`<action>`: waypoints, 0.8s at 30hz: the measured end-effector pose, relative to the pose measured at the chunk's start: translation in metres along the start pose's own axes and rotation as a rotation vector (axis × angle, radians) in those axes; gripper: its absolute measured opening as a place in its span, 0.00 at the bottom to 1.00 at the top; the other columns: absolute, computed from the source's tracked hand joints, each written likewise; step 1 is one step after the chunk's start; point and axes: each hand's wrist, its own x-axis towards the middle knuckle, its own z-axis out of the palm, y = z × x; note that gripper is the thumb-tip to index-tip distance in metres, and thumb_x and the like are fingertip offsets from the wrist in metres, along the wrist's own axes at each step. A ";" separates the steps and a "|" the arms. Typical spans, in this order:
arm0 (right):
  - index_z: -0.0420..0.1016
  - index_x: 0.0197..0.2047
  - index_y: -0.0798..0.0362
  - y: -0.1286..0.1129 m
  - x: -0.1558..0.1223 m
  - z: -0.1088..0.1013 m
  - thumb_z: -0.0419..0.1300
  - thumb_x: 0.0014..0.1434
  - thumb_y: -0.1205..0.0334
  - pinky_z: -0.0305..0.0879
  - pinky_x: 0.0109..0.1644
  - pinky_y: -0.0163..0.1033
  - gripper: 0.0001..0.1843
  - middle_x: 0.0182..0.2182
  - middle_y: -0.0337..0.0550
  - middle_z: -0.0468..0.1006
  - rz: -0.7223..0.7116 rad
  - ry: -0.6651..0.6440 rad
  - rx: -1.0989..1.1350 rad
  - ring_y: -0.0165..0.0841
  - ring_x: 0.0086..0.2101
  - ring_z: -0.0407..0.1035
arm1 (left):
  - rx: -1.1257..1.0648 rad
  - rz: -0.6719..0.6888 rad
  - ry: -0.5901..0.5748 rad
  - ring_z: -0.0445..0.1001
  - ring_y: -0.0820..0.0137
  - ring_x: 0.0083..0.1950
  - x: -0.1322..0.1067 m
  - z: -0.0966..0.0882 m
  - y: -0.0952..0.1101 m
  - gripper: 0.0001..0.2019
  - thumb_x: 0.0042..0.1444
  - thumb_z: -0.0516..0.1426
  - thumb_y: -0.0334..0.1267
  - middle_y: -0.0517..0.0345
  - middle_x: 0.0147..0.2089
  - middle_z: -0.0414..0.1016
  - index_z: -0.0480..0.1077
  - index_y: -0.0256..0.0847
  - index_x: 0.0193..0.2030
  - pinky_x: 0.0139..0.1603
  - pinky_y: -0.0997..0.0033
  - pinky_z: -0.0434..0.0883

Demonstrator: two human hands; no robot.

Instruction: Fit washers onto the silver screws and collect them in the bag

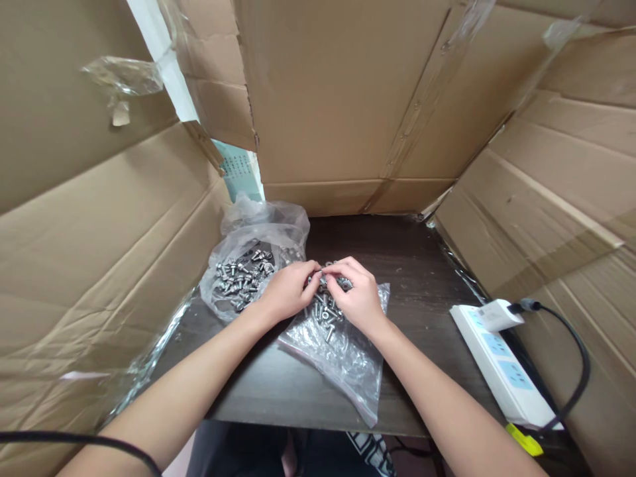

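My left hand [287, 289] and my right hand [356, 293] meet at the middle of the dark table [412, 265], fingers curled together in a pinch over a small pile of metal screws [325, 310]. What the fingertips hold is too small to name. The screws lie on a flat clear plastic bag [342, 361]. To the left, an open clear bag [258, 232] holds several more metal screws [241, 278], just beside my left hand.
Cardboard walls [338, 99] enclose the table at the left, back and right. A white power strip [501, 364] with a plug and black cable [579, 358] lies at the right edge. A black cord [74, 438] crosses the lower left corner.
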 end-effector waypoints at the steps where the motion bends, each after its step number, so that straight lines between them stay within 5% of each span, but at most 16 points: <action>1: 0.81 0.40 0.52 0.000 0.000 0.000 0.60 0.64 0.69 0.74 0.45 0.37 0.08 0.37 0.43 0.80 0.008 -0.015 0.009 0.32 0.37 0.77 | 0.000 0.010 -0.008 0.78 0.61 0.44 0.000 0.000 -0.001 0.10 0.72 0.50 0.37 0.51 0.43 0.80 0.73 0.40 0.46 0.46 0.64 0.71; 7: 0.79 0.44 0.52 0.004 0.004 -0.007 0.59 0.61 0.67 0.72 0.50 0.42 0.10 0.41 0.45 0.79 0.077 0.003 -0.097 0.35 0.38 0.76 | 0.079 -0.047 0.098 0.79 0.58 0.49 0.001 -0.006 0.003 0.11 0.72 0.48 0.38 0.49 0.47 0.80 0.71 0.40 0.48 0.49 0.61 0.72; 12: 0.80 0.38 0.51 0.018 0.007 -0.014 0.57 0.59 0.68 0.65 0.51 0.47 0.10 0.40 0.45 0.81 0.206 -0.087 -0.313 0.40 0.42 0.74 | 0.071 -0.182 0.116 0.79 0.58 0.42 0.002 -0.013 0.004 0.11 0.73 0.43 0.38 0.49 0.41 0.79 0.65 0.40 0.48 0.41 0.62 0.69; 17: 0.82 0.38 0.51 0.020 0.006 -0.012 0.57 0.62 0.67 0.61 0.53 0.48 0.11 0.42 0.46 0.81 0.289 -0.220 -0.442 0.43 0.46 0.71 | 0.059 -0.087 0.051 0.78 0.59 0.38 0.001 -0.011 0.004 0.11 0.73 0.42 0.38 0.49 0.40 0.77 0.63 0.41 0.45 0.40 0.62 0.69; 24: 0.84 0.40 0.50 0.021 0.003 -0.007 0.60 0.65 0.64 0.59 0.51 0.47 0.09 0.41 0.47 0.82 0.273 -0.248 -0.494 0.43 0.45 0.69 | 0.177 -0.076 0.049 0.80 0.58 0.48 0.000 -0.006 0.001 0.11 0.73 0.48 0.38 0.50 0.50 0.79 0.69 0.42 0.51 0.46 0.63 0.73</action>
